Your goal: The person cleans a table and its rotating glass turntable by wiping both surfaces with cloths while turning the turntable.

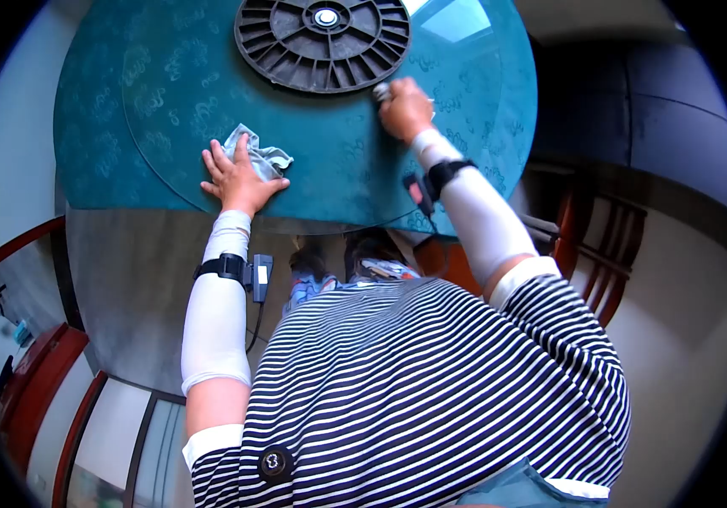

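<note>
My left hand (238, 181) lies with its fingers spread on a crumpled pale grey-green cloth (272, 161), which rests on the round table. Farther forward and to the right, my right hand (406, 113) is closed, slightly blurred. A small greyish-white bit (382, 91) sticks out at its fingers; whatever it belongs to is mostly hidden in the fist. That hand is just below the rim of a dark ribbed turntable base (321, 74), a round plastic wheel with a shiny metal hub.
A teal patterned cover under a clear sheet dresses the round table (169, 102). Dark cabinets (677, 106) stand at the right. A wooden chair (605, 245) is close to the table's right side. Reddish wooden furniture (46, 398) is at the lower left.
</note>
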### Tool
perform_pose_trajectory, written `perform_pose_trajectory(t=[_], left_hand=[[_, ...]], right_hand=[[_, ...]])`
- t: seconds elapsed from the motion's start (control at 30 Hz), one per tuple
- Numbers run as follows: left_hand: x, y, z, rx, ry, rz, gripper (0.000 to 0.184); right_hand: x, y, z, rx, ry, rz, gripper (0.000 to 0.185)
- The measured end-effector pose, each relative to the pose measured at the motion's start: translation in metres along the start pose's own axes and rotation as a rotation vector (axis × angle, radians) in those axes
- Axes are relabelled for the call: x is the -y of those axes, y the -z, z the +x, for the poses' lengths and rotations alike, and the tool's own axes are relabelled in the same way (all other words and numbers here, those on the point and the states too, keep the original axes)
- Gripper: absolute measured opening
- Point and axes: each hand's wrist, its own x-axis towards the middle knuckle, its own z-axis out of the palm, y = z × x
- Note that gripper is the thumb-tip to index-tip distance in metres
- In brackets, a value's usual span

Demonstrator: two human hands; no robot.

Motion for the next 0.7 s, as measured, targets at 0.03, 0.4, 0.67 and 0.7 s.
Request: perform_pose_trajectory(t=[0.03, 0.4, 0.67, 0.7], left_hand=[[0.000, 0.001, 0.002, -0.004, 0.000, -0.004, 0.117], [0.002, 0.000, 0.000, -0.006, -0.004, -0.005, 0.119], [0.003, 0.000, -0.002, -0.019, -0.015, -0.012, 0.118], [0.002, 0.001, -0.002, -0.006, -0.005, -0.009, 0.118]], right_hand=[[0.007, -0.014, -0.018, 0.032, 0.057, -0.007, 0.013], [0.016, -0.006, -0.010, 0.000, -0.028, -0.031, 0.014], [0.014, 0.011, 0.001, -0.028, -0.133, -0.034, 0.016], [0.012, 0.009, 0.002, -0.021, -0.108, -0.055, 0.015]])
